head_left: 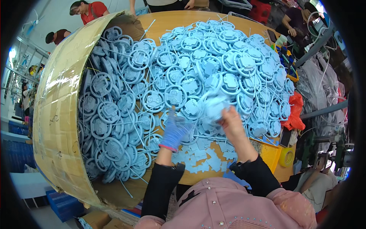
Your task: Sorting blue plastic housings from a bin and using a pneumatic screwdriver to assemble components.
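Note:
A big heap of light-blue plastic wheel-shaped parts (192, 86), each a ring with a raised centre, covers the table. Several have thin stalks sticking out. My right hand (233, 124), bare, pinches the edge of one wheel-shaped part (214, 107), smeared by motion, over the near side of the heap. To its left, my left hand (176, 131) wears a blue glove with bare fingertips. Its fingers stretch toward the heap, and I see nothing held in them. Flat light-blue scraps (207, 156) lie on the table just below both hands.
A large taped cardboard box (57, 103), tipped on its side at left, spills more parts onto the wooden table (167, 18). A yellow basket (267, 154), tape roll (286, 157) and red plastic bag (293, 112) sit at right. Other people are beyond the table.

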The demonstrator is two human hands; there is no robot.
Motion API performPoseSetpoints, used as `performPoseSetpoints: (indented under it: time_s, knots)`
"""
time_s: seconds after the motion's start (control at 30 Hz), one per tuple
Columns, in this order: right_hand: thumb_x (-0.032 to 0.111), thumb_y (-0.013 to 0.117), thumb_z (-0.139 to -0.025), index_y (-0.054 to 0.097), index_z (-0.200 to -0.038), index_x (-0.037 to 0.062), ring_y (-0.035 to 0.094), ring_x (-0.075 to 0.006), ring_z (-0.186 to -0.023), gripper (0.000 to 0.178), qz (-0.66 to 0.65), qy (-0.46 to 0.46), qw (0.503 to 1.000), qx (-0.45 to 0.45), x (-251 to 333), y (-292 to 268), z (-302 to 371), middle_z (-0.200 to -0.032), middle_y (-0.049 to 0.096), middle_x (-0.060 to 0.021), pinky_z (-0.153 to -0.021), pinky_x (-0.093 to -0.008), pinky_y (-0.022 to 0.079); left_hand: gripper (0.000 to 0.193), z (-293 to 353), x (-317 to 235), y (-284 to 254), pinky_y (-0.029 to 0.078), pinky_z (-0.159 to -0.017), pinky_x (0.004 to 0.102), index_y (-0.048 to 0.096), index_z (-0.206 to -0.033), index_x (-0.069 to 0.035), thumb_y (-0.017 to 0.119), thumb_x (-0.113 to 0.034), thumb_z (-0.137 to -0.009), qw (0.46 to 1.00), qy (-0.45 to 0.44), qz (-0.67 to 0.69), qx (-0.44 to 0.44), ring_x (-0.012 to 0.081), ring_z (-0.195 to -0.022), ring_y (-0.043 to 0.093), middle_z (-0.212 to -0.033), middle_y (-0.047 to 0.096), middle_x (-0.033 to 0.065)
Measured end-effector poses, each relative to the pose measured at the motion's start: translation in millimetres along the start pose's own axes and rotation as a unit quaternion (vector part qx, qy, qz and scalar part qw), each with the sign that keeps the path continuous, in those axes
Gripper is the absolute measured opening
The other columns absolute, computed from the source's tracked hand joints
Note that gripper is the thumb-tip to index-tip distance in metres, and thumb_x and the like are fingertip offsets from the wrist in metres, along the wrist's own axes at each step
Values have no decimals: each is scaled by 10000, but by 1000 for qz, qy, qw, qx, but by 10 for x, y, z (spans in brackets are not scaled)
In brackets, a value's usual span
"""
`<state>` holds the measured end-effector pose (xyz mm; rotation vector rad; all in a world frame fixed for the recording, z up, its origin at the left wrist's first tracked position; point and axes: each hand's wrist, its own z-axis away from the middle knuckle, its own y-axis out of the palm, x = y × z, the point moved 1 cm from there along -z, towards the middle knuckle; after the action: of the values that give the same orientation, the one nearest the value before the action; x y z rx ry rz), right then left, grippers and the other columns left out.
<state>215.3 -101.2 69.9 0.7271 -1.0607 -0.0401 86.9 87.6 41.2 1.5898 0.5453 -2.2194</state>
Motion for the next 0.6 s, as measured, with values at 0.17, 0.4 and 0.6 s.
performPoseSetpoints:
  time_s: [0.17,0.4,0.6]
  knots:
    - [179,636,-877,489,-1240,18,613,-173,-947,423,36,49,996,67,183,101,-3,-1100,615,-96,-794,-317,507,401,-499,628,-461,508,-511,356,544,-1063,-73,648,-395,-848,899,-225,295,-234,190,-582,557,-839,557,67]
    - [147,687,-775,610,-1044,25,608,-270,-880,305,618,-59,700,353,-813,-42,330,-1007,615,-112,-753,-364,505,313,-1071,614,-573,526,-468,330,551,-876,-39,630,-342,-875,879,-203,338,-269,191,-550,595,-716,576,73]
    - [126,672,-693,578,-1060,65,501,-254,-964,384,752,-229,562,258,-929,-192,404,-1084,523,-91,-754,-368,473,290,-880,340,-605,519,-561,338,570,-1073,-55,610,-270,-883,909,-183,243,-284,189,-674,598,-845,587,60]
